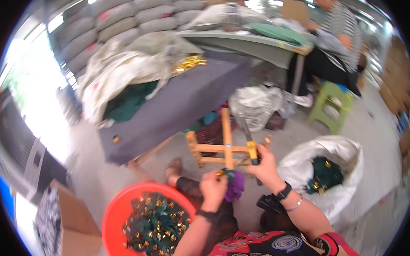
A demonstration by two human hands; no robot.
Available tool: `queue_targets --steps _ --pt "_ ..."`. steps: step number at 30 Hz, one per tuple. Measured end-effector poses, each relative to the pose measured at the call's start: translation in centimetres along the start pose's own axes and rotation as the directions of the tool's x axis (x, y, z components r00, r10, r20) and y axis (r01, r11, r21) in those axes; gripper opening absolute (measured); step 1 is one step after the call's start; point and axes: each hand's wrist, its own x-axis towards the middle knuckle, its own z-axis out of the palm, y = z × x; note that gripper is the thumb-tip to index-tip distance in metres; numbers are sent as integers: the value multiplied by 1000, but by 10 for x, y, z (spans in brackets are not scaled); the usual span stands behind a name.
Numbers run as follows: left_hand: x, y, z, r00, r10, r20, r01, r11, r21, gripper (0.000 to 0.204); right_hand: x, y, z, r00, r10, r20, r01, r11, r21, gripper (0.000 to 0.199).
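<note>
My left hand (213, 190) is closed on a small dark green piece with gold on it (222, 174). Right beside these fingers is a bunched purple thing (235, 187), perhaps cloth or petals; whether it is joined to the green piece is unclear. My right hand (267, 168) is wrapped round a knife-like tool (251, 149) with a yellow and dark handle and a long, blurred grey blade pointing up and away. Just beyond both hands stands a wooden frame (227, 136) with an upright post.
An orange-red tub (109, 223) of green-and-gold pieces (159, 224) stands at near left. A white sack (353, 167) holding similar pieces is at right. Beyond are a grey-covered table (176, 97), a green stool (331, 106) and a seated person (342, 30). Cardboard box (76, 220) at left.
</note>
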Motion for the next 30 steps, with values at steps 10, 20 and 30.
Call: queue_targets --steps 10,20,30 --pt "55 186 14 890 383 247 -180 792 -583 53 -6 32 4 990 -124 -67 130 987 91 37" --pt "27 9 -82 1000 15 26 -9 976 -219 36 -10 6 -11 989 127 80 -100 955 -280 42" --pt "-274 -212 -225 741 -654 -153 648 636 419 26 -14 -12 9 920 244 306 -276 959 63 47"
